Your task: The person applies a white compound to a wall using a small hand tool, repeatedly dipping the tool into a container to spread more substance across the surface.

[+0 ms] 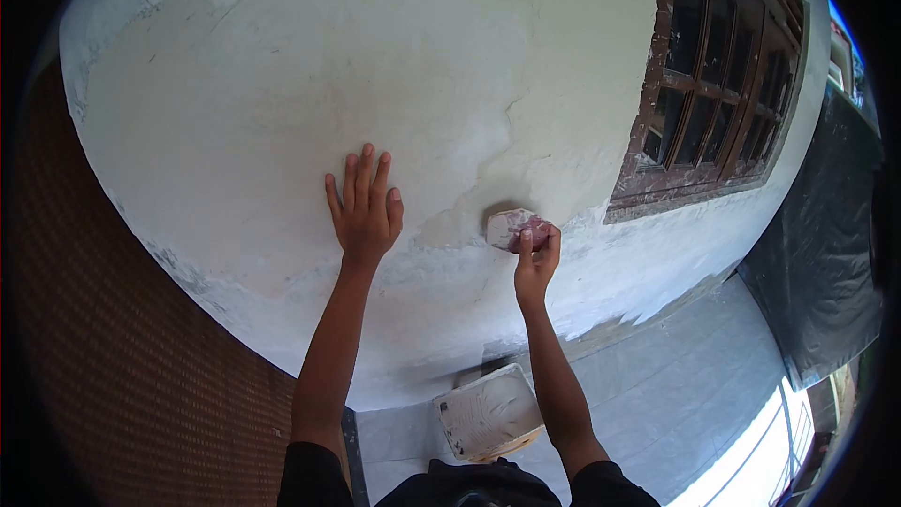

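My left hand point(364, 218) lies flat against the pale wall point(282, 66), fingers spread and holding nothing. To its right, my right hand point(537, 261) grips a small dark-red putty spreader point(511, 228) between thumb and fingers. White paste smears most of the spreader's face, and it is held at the wall surface. Around it the wall shows white patches of paste beside greenish, older paint with a ragged edge. Below the hands stands a rectangular tub point(454, 441) filled with off-white paste.
A brown wooden window point(713, 84) with glass panes is set in the wall at the upper right. Woven matting point(141, 347) stands on the left. Grey sheeting point(648, 385) covers the ground, and a dark tarp point(817, 244) hangs at the right.
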A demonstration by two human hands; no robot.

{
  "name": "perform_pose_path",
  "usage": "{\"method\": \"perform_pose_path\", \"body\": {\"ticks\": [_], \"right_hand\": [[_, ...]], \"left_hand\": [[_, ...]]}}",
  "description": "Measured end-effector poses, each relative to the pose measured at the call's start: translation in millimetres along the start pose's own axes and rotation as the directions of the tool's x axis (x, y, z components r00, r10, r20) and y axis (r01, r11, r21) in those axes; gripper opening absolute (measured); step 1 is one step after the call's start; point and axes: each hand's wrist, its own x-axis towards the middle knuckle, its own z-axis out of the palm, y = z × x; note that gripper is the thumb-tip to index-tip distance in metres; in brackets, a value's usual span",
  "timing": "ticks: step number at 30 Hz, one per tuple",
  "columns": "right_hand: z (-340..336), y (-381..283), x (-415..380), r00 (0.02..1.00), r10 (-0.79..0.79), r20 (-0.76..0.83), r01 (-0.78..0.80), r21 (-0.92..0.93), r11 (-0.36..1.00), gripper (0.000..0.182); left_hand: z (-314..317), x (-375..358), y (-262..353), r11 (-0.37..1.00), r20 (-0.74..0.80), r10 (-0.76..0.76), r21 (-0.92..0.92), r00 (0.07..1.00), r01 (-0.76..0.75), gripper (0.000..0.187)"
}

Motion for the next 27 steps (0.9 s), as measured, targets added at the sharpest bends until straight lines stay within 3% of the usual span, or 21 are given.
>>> {"method": "perform_pose_path", "body": {"ticks": [3, 5, 7, 8, 9, 11, 14, 16, 17, 19, 21, 22, 23, 25, 26, 27], "right_hand": [[28, -5, -32, 0.92, -0.198, 0.339, 0.274, -0.192, 0.942, 0.025], [40, -9, -47, 0.87, -0.218, 0.442, 0.372, -0.301, 0.878, 0.025], [42, -3, -47, 0.877, -0.204, 0.436, 0.376, -0.356, 0.855, 0.024], [40, 7, -40, 0.968, -0.158, 0.193, 0.217, -0.344, 0.913, 0.023], [36, 13, -32, 0.995, -0.082, -0.055, 0.063, -0.288, 0.955, 0.023], [27, -8, -13, 0.906, 0.196, -0.376, -0.146, 0.158, 0.977, 0.022], [30, -14, -19, 0.951, 0.1, -0.291, -0.07, 0.111, 0.991, 0.022], [46, -7, -40, 1.0, -0.015, -0.017, 0.014, -0.07, 0.997, 0.024], [54, -4, -51, 0.977, -0.175, 0.121, 0.197, -0.202, 0.959, 0.026], [61, -7, -57, 0.923, -0.203, 0.326, 0.317, -0.351, 0.881, 0.029], [61, -1, -44, 0.996, -0.088, 0.005, 0.086, -0.238, 0.967, 0.027], [54, -21, -30, 0.982, 0.131, -0.137, -0.143, -0.082, 0.986, 0.027], [50, -26, -22, 0.924, 0.215, -0.317, -0.192, 0.104, 0.976, 0.028], [44, -29, -20, 0.872, 0.224, -0.435, -0.178, 0.144, 0.973, 0.028], [47, -26, -30, 0.926, 0.195, -0.323, -0.14, 0.188, 0.972, 0.027], [51, -11, -42, 0.974, 0.061, -0.217, -0.054, 0.04, 0.998, 0.025]], "left_hand": [[-1, 0, 1, 1.0, -0.015, 0.0, 0.004, 1.0, 0.0, 0.046], [-1, 0, 0, 1.0, -0.019, 0.005, -0.014, 1.0, -0.006, 0.047], [-2, 0, -1, 1.0, -0.008, 0.006, -0.012, 1.0, -0.006, 0.047], [-2, 0, -1, 1.0, 0.002, 0.004, -0.012, 1.0, -0.004, 0.046], [-1, 0, -1, 1.0, 0.001, 0.003, -0.007, 1.0, -0.003, 0.046], [0, 0, 0, 1.0, -0.008, 0.0, -0.012, 1.0, -0.001, 0.046], [0, -1, 1, 1.0, -0.011, 0.001, -0.01, 1.0, -0.001, 0.046], [1, 0, 0, 1.0, -0.015, 0.002, -0.009, 1.0, -0.003, 0.047], [1, -1, 0, 1.0, -0.018, 0.001, -0.004, 1.0, -0.001, 0.047], [0, -1, 1, 1.0, -0.013, 0.002, -0.013, 1.0, -0.002, 0.047], [0, -1, -1, 1.0, -0.016, 0.004, -0.01, 1.0, -0.004, 0.046], [-1, -1, 0, 1.0, -0.013, 0.005, -0.008, 1.0, -0.005, 0.046], [-1, -1, 0, 1.0, -0.01, 0.006, -0.006, 1.0, -0.006, 0.046], [2, -2, 1, 1.0, -0.018, -0.007, 0.002, 1.0, 0.007, 0.046], [3, -2, 1, 1.0, -0.022, -0.011, 0.0, 1.0, 0.011, 0.046], [3, -1, 0, 1.0, -0.022, -0.009, 0.0, 1.0, 0.009, 0.046]]}}
